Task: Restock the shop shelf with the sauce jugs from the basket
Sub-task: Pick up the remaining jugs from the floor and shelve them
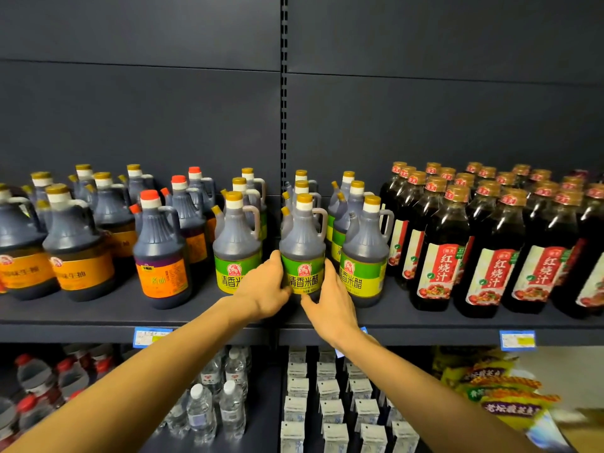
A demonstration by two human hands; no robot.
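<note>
Green-labelled and dark inside, the sauce jug (303, 246) at the middle of the shelf (98, 317) is the one being handled in the head view, the only view given. It stands upright at the front of the middle of three columns of like jugs, just beside a front neighbour on each side. The left hand (263, 289) wraps the jug's lower left side, fingers curled round the label; the right hand (330, 297) holds the lower right side, thumb up along the label edge and fingers bent round the base. Both hands grip it from opposite sides.

As a judgement, this jug is at or very near its final place, and the hands appear to be setting it square with the row. Three columns of green-labelled jugs look well filled, with orange-labelled jugs (78, 256) to the left and tall red-labelled bottles (490, 256) to the right. The basket is not in view, so how many jugs are left cannot be told. Water bottles (215, 403) and small white cartons (330, 410) fill the shelf below.
</note>
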